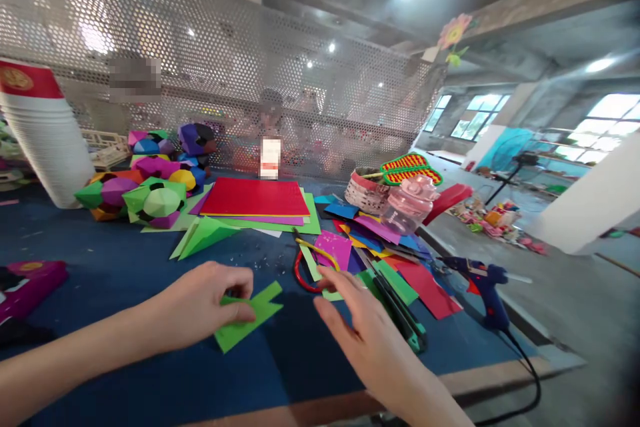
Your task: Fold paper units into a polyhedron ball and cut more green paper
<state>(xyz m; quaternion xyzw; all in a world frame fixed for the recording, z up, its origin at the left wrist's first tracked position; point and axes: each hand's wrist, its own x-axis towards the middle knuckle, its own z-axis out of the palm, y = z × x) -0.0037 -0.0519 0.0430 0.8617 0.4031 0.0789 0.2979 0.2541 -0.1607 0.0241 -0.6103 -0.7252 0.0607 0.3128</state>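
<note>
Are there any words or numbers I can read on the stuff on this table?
No, nothing here can be read.
Stack of paper cups: a gold round emblem on the red band, too blurred to read.
Magenta box: a gold mark, too small to read.
Blue glue gun: no label that shows.
Green folded paper in the left hand: plain, no writing.
</note>
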